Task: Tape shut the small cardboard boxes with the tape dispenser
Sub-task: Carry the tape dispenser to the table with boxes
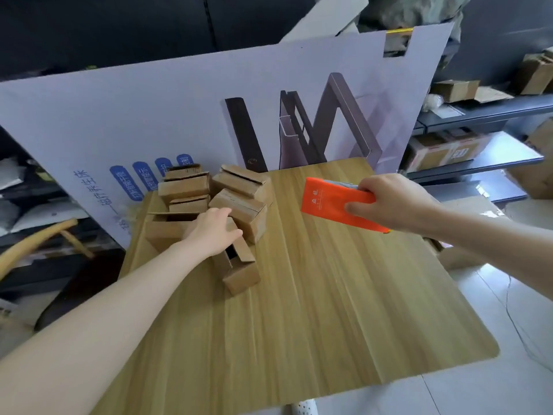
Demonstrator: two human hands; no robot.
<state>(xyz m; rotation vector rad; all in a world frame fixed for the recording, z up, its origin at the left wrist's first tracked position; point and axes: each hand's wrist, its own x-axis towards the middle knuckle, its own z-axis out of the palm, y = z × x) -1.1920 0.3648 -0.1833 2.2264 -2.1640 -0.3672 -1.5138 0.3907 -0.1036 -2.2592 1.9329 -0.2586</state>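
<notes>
Small cardboard boxes (209, 205): a loose cluster of plain brown cartons at the far left of a wood-grain table (329, 310). Setting, left to right: a curved wooden chair back (39, 238) just beside the table's left edge; a large pale printed cardboard sheet (179, 100) standing upright behind the table, with blue labels and a picture of dark furniture parts; dark metal shelving (478, 157) on the right holding brown cartons; pale tiled floor (493, 310) below it. Left hand (214, 232): palm down on top of the cluster, fingers reaching forward, thumb out to the right; whether the fingers close on a box cannot be told. Right hand (392, 202): clamped round the rear of an orange tape dispenser (329, 202), held above the table's far right part, well apart from the boxes. Condition of boxes: several with top flaps unsealed; the nearest box (242, 277) lies tilted, one end flap standing open.
</notes>
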